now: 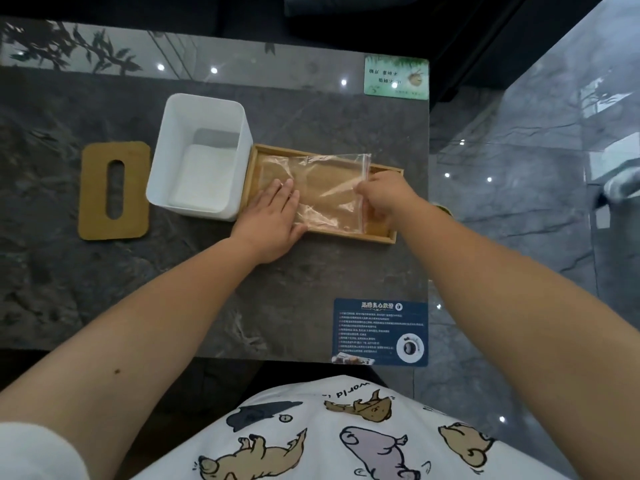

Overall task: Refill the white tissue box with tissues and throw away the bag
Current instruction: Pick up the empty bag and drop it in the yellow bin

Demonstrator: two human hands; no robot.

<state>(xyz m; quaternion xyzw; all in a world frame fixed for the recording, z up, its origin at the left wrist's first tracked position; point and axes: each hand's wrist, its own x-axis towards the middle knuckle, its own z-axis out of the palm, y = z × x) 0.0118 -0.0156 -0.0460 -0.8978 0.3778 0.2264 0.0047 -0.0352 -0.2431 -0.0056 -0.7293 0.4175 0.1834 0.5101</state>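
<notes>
The open-topped white plastic tissue box (199, 157) stands on the dark stone table (173, 289) with a stack of white tissues (199, 178) already lying in its bottom, so the refill looks done. Its flat tan lid with the oval slot (114, 190) lies apart to its left — not yet put back on. Just right of the box, the clear, empty-looking plastic zip bag (322, 192) lies across a shallow wooden tray (381, 233). The left hand (273, 223) rests flat and open on the bag's near-left corner; the right hand (384, 199) is curled, pinching the bag's right edge. What is left, I judge: lift the bag away, bin it — no bin shows — and perhaps refit the lid.
</notes>
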